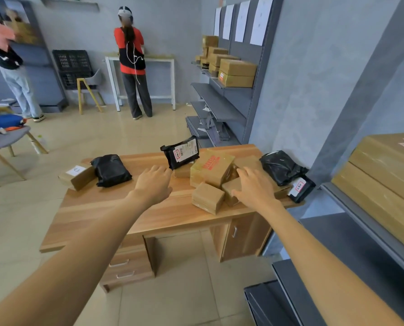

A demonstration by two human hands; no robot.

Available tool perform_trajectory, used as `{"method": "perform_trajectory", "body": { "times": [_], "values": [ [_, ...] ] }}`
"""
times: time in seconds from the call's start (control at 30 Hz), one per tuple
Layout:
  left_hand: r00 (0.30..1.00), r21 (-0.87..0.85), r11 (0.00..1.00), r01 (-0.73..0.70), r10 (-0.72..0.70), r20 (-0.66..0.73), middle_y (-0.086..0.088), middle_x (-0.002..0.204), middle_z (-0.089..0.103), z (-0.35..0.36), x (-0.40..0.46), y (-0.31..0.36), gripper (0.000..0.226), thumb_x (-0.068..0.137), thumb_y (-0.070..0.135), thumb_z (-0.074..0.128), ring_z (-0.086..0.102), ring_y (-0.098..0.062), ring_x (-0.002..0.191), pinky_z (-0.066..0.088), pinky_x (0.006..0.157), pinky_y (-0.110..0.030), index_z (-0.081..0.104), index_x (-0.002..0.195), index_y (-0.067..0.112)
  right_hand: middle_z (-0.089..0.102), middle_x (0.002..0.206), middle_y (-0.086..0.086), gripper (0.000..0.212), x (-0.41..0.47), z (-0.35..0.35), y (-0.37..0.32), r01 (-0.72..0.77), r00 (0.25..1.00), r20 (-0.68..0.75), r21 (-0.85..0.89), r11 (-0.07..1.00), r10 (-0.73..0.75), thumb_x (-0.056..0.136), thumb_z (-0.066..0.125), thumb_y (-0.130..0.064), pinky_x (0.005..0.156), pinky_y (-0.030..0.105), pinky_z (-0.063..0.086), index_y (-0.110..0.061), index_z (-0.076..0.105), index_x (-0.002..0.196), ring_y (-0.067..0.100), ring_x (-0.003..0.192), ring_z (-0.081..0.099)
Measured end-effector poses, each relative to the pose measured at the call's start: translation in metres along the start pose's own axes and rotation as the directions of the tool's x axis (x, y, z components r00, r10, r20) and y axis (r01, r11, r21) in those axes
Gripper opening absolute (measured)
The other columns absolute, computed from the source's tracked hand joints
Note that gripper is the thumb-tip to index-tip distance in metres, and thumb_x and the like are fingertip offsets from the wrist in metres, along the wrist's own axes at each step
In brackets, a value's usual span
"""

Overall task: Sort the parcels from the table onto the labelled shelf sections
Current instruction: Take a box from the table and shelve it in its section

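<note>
Our right hand (252, 184) rests spread on a small brown box (231, 188) near the table's (125, 208) right edge, grip loose. Our left hand (152, 182) hovers open, holding nothing, beside the labelled black parcel (181, 154).

Forearms bare, left hand (154, 182) and right hand (255, 187) ungloved (no jewellery).

Bkgd, for your notes: person in red top (132, 55) stands w/ back to you at a white table (149, 60) by the far wall, headset on. Second person in pink top (1, 43) at far left, partly cut off by frame edge. Black crate (72, 67) leans against the wall between them; grey chair w/ yellow legs (89, 88) just in front of it. Nearer left you see another grey chair (7, 137) w/ a blue item (4, 120) on its seat. Beige tile floor (90, 137), grey walls.
</note>
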State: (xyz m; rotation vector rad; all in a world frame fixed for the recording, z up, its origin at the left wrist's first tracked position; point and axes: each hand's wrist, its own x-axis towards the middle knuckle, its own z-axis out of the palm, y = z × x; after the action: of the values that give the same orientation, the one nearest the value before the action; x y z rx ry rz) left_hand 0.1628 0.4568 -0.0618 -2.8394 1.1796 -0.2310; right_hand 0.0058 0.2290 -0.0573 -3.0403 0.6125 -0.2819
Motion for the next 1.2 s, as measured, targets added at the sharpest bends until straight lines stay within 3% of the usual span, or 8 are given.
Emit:
{"method": "perform_trajectory", "body": {
  "times": [0.5, 0.77, 0.97, 1.13, 1.2],
  "values": [
    [0.982, -0.151, 0.988, -0.042, 0.069, 0.178, -0.010, 0.123, 0.054, 0.119, 0.186, -0.026, 0.036, 0.091, 0.031, 0.057, 0.047, -0.030, 0.118, 0.043, 0.084, -0.038, 0.049, 0.117, 0.008, 0.047, 0.141, 0.005, 0.064, 0.143, 0.119, 0.029, -0.164, 0.971, 0.176, 0.001, 0.986, 0.161, 0.088, 0.060, -0.045, 0.104, 0.039, 0.039, -0.013, 0.041, 0.140, 0.024, 0.130, 0.043],
    [0.954, -0.293, 0.956, 0.008, 0.081, 0.289, -0.014, 0.124, 0.054, 0.205, 0.268, -0.043, 0.053, 0.083, 0.039, 0.068, 0.047, -0.032, 0.116, 0.047, 0.087, -0.043, 0.049, 0.121, 0.007, 0.045, 0.143, 0.007, 0.064, 0.201, 0.178, 0.040, -0.311, 0.909, 0.308, 0.054, 0.949, 0.280, 0.090, 0.060, -0.045, 0.104, 0.042, 0.038, -0.011, 0.041, 0.140, 0.027, 0.135, 0.037],
    [0.911, -0.334, 0.941, 0.050, 0.094, 0.402, -0.012, 0.137, 0.049, 0.248, 0.313, -0.047, 0.078, 0.076, 0.041, 0.076, 0.041, -0.033, 0.128, 0.045, 0.097, -0.047, 0.039, 0.141, 0.019, 0.038, 0.150, 0.005, 0.075, 0.221, 0.216, 0.050, -0.399, 0.851, 0.400, 0.068, 0.914, 0.341, 0.090, 0.058, -0.050, 0.108, 0.040, 0.033, -0.012, 0.030, 0.148, 0.025, 0.138, 0.034],
    [0.900, -0.437, 0.896, 0.074, 0.129, 0.416, -0.009, 0.135, 0.054, 0.274, 0.348, -0.045, 0.074, 0.074, 0.035, 0.077, 0.047, -0.031, 0.124, 0.042, 0.099, -0.044, 0.046, 0.139, 0.021, 0.040, 0.147, 0.007, 0.073, 0.248, 0.251, 0.052, -0.402, 0.854, 0.397, 0.096, 0.910, 0.336, 0.087, 0.061, -0.053, 0.109, 0.040, 0.030, -0.010, 0.038, 0.141, 0.025, 0.137, 0.033],
    [0.890, -0.479, 0.873, 0.095, 0.141, 0.434, -0.005, 0.132, 0.057, 0.284, 0.353, -0.042, 0.073, 0.073, 0.037, 0.077, 0.050, -0.028, 0.121, 0.044, 0.097, -0.044, 0.045, 0.138, 0.027, 0.033, 0.153, 0.010, 0.080, 0.255, 0.265, 0.052, -0.423, 0.845, 0.406, 0.106, 0.900, 0.349, 0.085, 0.061, -0.056, 0.114, 0.042, 0.023, -0.007, 0.036, 0.143, 0.024, 0.144, 0.022]
  ]
}}
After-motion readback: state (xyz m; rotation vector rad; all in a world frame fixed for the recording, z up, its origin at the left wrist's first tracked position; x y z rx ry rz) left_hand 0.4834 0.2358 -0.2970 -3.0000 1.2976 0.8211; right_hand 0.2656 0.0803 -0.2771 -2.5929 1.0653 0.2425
